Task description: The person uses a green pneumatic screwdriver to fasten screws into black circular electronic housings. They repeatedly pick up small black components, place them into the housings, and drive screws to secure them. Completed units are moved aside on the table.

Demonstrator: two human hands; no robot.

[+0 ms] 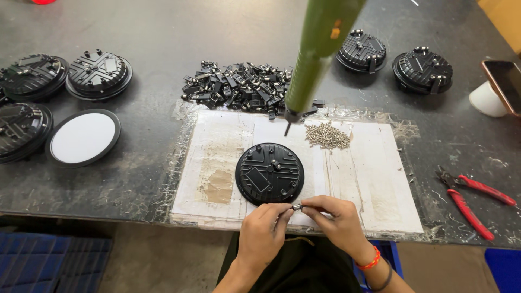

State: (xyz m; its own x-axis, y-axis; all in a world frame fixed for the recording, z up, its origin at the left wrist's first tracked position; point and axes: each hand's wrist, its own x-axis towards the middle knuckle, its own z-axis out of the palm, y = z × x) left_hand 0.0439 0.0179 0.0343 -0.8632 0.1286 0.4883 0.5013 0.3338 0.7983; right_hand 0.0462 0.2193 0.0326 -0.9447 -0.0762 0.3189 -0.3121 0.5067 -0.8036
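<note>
My left hand (263, 230) and my right hand (336, 217) meet at the table's front edge, fingertips pinching one small black-and-silver clip part (297, 206) between them. Just beyond the fingers a round black ribbed housing (269, 173) lies back-up on a worn white taped mat (358, 173). A small heap of silver screws (327, 135) lies on the mat's far side. A green powered screwdriver (312, 59) hangs tip-down above the mat, held by no hand.
A heap of black clip parts (239, 87) lies behind the mat. Round black housings stand at the far left (97, 73) and far right (423, 69); one white-faced disc (83, 137) lies at left. Red-handled pliers (472, 198) and a phone on a white cup (504, 87) are at right.
</note>
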